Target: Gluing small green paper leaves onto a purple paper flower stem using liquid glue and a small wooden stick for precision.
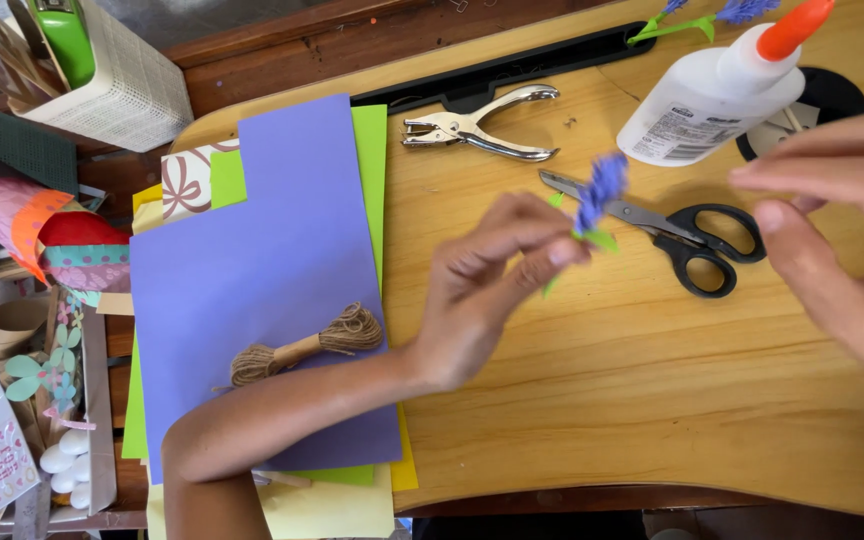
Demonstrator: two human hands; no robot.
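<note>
From the head camera, the left hand sits near the centre of the wooden desk, its forearm coming in from seven o'clock across a stack of coloured paper. Its thumb and fingertips pinch the green stem of a small paper flower, whose purple frilled head points toward one o'clock above the fingers.

The right hand enters from three o'clock with nothing in it, fingers loosely spread and pointing toward the flower but apart from it.

Just behind the flower, toward two o'clock, lie black-handled scissors, blades pointing to ten o'clock. At twelve o'clock from the left hand rests a silver hole punch. At one o'clock a white glue bottle with an orange cap lies tilted, its tip toward the upper right corner. Another purple paper flower lies at the far edge beyond it.

On the paper stack at nine o'clock from the left hand, a purple sheet lies on top, carrying a bundle of brown twine just beside the left forearm.
</note>
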